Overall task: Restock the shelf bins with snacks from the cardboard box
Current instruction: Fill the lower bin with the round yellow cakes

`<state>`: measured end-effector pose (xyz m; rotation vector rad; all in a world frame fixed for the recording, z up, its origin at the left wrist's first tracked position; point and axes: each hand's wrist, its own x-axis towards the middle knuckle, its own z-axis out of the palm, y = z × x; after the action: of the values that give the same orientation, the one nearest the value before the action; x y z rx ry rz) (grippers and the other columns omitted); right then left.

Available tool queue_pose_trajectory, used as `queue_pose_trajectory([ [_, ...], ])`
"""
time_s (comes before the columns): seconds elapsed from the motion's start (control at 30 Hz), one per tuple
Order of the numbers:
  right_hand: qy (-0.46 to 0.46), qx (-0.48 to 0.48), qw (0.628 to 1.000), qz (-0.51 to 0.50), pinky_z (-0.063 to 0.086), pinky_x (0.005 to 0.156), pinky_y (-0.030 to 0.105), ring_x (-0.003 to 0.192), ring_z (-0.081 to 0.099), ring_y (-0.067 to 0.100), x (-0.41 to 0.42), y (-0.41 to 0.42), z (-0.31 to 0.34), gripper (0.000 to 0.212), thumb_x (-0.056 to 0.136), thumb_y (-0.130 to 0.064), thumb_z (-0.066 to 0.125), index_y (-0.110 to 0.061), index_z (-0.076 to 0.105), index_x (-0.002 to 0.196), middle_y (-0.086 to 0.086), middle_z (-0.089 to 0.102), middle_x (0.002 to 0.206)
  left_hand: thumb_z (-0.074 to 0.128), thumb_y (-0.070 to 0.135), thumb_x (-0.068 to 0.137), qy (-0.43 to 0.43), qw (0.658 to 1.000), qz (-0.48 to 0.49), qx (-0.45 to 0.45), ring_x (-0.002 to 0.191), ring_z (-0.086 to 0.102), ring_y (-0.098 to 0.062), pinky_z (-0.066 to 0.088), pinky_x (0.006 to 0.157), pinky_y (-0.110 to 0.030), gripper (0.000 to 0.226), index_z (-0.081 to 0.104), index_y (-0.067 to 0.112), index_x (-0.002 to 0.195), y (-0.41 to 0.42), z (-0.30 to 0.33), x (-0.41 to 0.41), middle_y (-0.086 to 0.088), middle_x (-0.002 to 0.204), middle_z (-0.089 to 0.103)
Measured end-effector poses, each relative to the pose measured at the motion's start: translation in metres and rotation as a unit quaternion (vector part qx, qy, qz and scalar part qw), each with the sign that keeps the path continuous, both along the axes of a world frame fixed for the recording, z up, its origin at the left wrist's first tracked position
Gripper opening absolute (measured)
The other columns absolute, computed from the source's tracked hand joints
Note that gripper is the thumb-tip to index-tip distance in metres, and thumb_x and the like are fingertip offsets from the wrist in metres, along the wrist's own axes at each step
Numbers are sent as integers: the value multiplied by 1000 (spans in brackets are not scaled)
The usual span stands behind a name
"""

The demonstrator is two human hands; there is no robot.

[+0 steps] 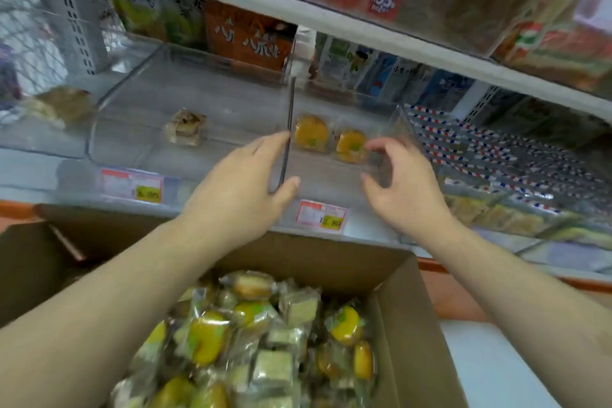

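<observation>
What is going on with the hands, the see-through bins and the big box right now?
Left hand: grips the middle bin's left front corner.
Right hand: fingers curled at the middle bin's right front corner.
Middle bin: nearly empty, two yellow snacks inside.
Left bin: nearly empty, one brown snack.
Cardboard box: open, full of wrapped snacks.

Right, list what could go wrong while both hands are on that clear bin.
1. The left hand and right hand grip the clear bin at its front corners; pulled too far, it may tip off the shelf edge.
2. The two orange snack packs lie loose inside and may slide.
3. The full cardboard box sits right below, so the bin could knock it.
</observation>
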<state>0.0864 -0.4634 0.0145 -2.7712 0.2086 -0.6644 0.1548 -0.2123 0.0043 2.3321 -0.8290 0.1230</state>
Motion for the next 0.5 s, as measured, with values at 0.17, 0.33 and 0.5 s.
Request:
queue_pose_trajectory([
  [0.17,21,52,992,117,42,87,17,97,53,6,-90,66,-29,32,85,-11,72,-12,63,115,-1,59,109,62,37,102,-25,1000,-16,-6,138,53,-16,40,115,-33,54,50,22,152,30,2,-51,4,151,57],
  [0.33,254,105,952,137,48,96,30,106,57,11,-97,106,-99,45,89,-27,74,-21,59,131,-6,56,117,63,45,100,56,992,-34,111,133,56,-10,45,111,-30,47,58,30,144,84,-24,-86,12,143,61],
  [0.5,298,128,934,152,38,118,33,140,48,18,-71,163,-159,62,92,-44,76,-28,54,148,-6,51,152,63,54,98,129,967,-31,216,121,60,-6,50,103,-27,45,60,36,139,121,-26,-85,17,132,66],
])
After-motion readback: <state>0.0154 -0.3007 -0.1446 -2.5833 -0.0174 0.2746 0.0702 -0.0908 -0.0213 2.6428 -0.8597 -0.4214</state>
